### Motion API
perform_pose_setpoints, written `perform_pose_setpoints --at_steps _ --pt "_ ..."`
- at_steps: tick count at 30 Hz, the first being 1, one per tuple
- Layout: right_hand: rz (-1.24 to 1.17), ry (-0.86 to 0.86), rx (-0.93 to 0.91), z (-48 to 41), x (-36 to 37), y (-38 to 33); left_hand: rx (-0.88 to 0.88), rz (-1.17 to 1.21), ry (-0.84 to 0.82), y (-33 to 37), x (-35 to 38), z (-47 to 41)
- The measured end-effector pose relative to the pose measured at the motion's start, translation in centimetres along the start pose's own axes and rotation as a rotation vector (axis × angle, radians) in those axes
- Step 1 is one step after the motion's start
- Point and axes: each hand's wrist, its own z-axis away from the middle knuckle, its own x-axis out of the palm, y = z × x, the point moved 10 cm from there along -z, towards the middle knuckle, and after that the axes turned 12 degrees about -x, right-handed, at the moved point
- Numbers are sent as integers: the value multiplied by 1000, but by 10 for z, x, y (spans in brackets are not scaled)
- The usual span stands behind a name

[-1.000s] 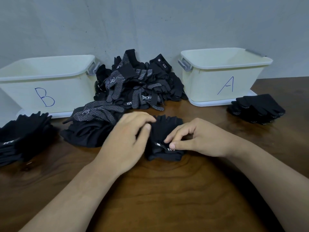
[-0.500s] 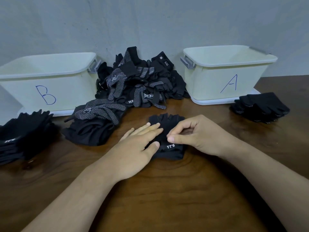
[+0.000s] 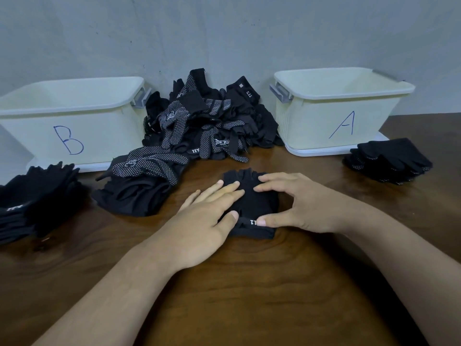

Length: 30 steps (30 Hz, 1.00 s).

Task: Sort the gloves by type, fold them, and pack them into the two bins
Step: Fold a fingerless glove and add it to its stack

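The folded black glove (image 3: 252, 203) is pressed onto the worktop (image 3: 249, 283). The fingers (image 3: 224, 193) of the left hand (image 3: 199, 231) are laid straight over its left edge, and those of the right hand (image 3: 309, 206) are spread wide across its right.

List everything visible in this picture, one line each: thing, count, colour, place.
bin B: one, cream, back left
bin A: one, cream, back right
loose glove pile: one, black and white-dotted, between the bins
left glove stack: one, black, far left
middle glove stack: one, black, left of centre
right glove stack: one, black, front right of bin A
folded glove bundle: one, black, centre
table: one, dark brown wood
wall: one, grey, behind
left hand: one, flat on the bundle
right hand: one, fingertips on the bundle
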Motion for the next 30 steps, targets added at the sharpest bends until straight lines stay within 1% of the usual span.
perform_pose_setpoints --at_steps 2,3,4,6,7,9,11,14,17,21,23,26,27,30 --pt "24 29 40 0 -4 4 1 -2 -1 1 0 1" --pt "14 80 59 0 -10 7 0 -1 -1 2 0 1" --pt "2 168 72 0 -18 10 -2 -1 -1 2 0 1" --pt "57 375 99 1 -36 17 -4 -4 4 3 -1 2" --pt "93 443 124 2 -41 23 -4 -5 6 3 -1 2" --pt "106 513 188 5 -45 35 -2 -9 11 4 0 2" --pt "103 526 245 5 -44 41 0 -18 18 4 -1 2" --pt "72 500 299 2 -41 46 0 -25 19 5 0 2" --pt "-42 464 298 -4 -33 48 3 -24 14 6 -1 2" --pt "-104 492 293 -5 -31 47 11 -23 23 6 -1 2" --pt "-71 486 293 -4 -31 42 12 -26 25 5 -1 2" --pt "161 442 326 -3 -35 35 14 -33 24 5 0 2" --pt "162 445 322 -5 -35 34 14 -33 24 6 -1 2" --pt "14 452 270 -13 -28 37 13 -32 25 6 -1 2"
